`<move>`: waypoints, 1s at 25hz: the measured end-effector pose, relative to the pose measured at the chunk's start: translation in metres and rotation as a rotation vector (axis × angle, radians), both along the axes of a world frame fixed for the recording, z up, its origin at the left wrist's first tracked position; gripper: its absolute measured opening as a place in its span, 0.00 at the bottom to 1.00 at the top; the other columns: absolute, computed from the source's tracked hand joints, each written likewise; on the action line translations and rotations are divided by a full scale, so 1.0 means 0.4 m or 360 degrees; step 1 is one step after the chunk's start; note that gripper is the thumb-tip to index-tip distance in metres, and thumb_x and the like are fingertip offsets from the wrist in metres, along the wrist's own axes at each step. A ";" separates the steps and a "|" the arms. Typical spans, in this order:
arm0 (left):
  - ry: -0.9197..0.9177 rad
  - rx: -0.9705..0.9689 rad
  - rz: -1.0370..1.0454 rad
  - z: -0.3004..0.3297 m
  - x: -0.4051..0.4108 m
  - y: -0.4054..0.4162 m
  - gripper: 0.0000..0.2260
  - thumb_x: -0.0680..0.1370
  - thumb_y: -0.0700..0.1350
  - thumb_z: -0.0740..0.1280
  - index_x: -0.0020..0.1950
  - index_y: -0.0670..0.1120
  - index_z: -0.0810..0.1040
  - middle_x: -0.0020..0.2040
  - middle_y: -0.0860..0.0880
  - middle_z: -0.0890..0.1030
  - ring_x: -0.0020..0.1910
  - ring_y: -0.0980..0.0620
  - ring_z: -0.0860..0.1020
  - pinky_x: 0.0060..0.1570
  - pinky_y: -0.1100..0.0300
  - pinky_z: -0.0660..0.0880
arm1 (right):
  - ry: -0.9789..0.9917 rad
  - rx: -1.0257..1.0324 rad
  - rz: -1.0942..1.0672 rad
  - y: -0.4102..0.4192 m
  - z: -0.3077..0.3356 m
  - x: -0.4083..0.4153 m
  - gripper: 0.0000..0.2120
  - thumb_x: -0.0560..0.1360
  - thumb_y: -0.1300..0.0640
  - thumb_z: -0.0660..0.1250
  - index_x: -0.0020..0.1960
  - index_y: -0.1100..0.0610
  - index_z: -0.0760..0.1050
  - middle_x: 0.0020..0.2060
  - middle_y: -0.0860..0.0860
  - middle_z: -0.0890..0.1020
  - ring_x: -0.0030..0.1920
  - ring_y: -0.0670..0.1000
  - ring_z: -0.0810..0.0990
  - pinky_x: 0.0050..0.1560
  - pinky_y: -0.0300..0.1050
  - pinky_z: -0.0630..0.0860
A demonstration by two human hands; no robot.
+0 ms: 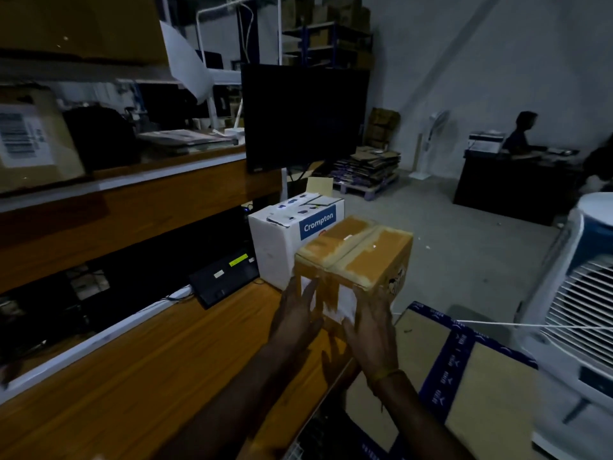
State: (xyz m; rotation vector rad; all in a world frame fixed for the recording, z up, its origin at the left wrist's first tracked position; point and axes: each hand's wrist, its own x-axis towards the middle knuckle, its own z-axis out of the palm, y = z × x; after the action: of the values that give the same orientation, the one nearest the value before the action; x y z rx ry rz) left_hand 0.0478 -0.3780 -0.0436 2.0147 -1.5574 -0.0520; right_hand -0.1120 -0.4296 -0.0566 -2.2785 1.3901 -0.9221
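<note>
Broadly, the wooden counter (149,376) runs from the lower left toward the middle of the view. A white air cooler (583,293) stands off its right side, and a flat carton with blue tape (487,386) lies below and to the right of the hands. At the counter's far right end stands a white Crompton box (278,240). In front of it sits the brown taped cardboard box (358,250), near the counter's edge.

This cardboard box lies straight ahead of both hands, its long axis pointing away from the person and slightly to the right. Any push or lift would therefore start from the near end face. The left hand (295,320) lies on the left part of that face and the right hand (373,333) on the right part. Both have straight, spread fingers laid flat against the cardboard and grip nothing. Neither hand is plainly nearer than the other.

A white label (345,302) on that face shows only between the hands, and its print cannot be read. The box's lower near edge is hidden behind the hands. In the dim light I cannot tell whether it touches the Crompton box or only overlaps it.
</note>
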 end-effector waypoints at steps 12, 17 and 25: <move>0.0476 0.0216 0.0246 0.031 0.110 -0.356 0.31 0.74 0.68 0.63 0.75 0.59 0.63 0.79 0.46 0.49 0.76 0.42 0.58 0.72 0.49 0.61 | -0.0056 0.0301 0.0059 -0.232 -0.051 0.029 0.34 0.78 0.44 0.65 0.76 0.38 0.49 0.78 0.58 0.38 0.77 0.64 0.49 0.69 0.56 0.69; 0.0535 0.0205 0.0265 0.016 0.118 -0.358 0.30 0.68 0.70 0.69 0.68 0.62 0.72 0.74 0.49 0.56 0.70 0.43 0.66 0.69 0.50 0.68 | -0.0314 0.0434 0.0112 -0.213 -0.058 0.034 0.33 0.77 0.47 0.68 0.73 0.35 0.51 0.79 0.54 0.41 0.78 0.61 0.52 0.67 0.56 0.72; 0.0520 0.0163 0.0315 0.008 0.052 -0.143 0.35 0.63 0.75 0.69 0.67 0.65 0.73 0.74 0.50 0.57 0.69 0.45 0.69 0.65 0.54 0.72 | -0.0346 0.0399 0.0019 -0.025 -0.054 -0.017 0.36 0.75 0.46 0.70 0.74 0.36 0.51 0.80 0.52 0.45 0.78 0.59 0.53 0.61 0.57 0.75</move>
State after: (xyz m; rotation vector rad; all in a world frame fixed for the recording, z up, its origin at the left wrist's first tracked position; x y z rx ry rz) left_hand 0.0685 -0.4351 -0.0406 2.1049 -1.1690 -0.3703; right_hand -0.1188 -0.4397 -0.0783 -1.9387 1.3149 -0.9052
